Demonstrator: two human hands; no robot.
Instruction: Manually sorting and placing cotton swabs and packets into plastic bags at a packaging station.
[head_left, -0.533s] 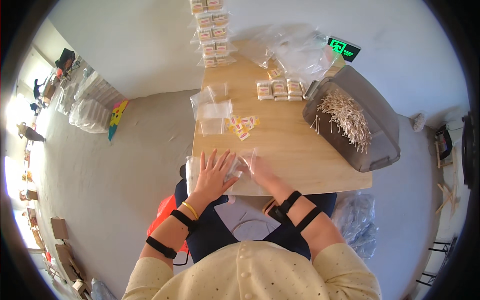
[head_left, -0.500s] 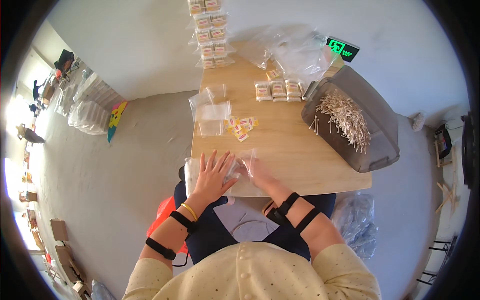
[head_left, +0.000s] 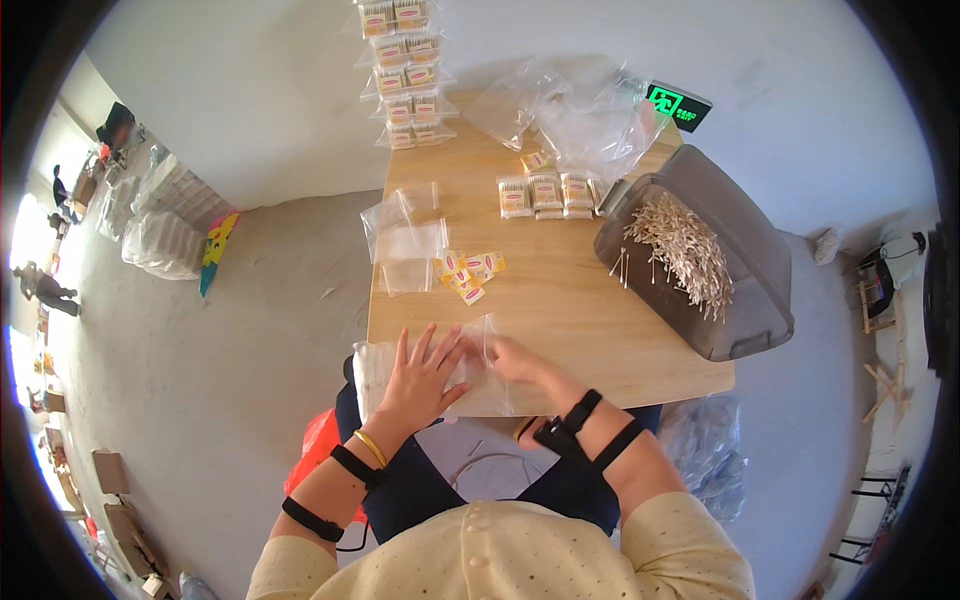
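Observation:
At the table's near edge, my left hand (head_left: pixel 422 376) lies flat with its fingers spread, pressing on a clear plastic bag (head_left: pixel 376 372) that looks whitish at its left end. My right hand (head_left: pixel 508 360) is closed at the bag's right part, where thin film stands up beside the fingers; its fingertips are partly hidden by the film. Just beyond the hands lie several small yellow-and-white printed cards (head_left: pixel 470 276) in a loose heap. Left of these cards, flat clear zip bags (head_left: pixel 412 240) overlap one another.
A grey plastic bin (head_left: pixel 735 342) full of loose cotton swabs (head_left: pixel 680 250) leans at the right of the wooden table (head_left: pixel 560 290). Farther back are small packs of swabs (head_left: pixel 546 192), crumpled clear film (head_left: pixel 590 125) and stacked bagged packs (head_left: pixel 405 80). A red bag (head_left: pixel 318 450) hangs low left.
The whole view has shifted slightly, so the table sits lower and more left. My right hand has drawn its fingers closer together at the bag; my left hand stays spread on it.

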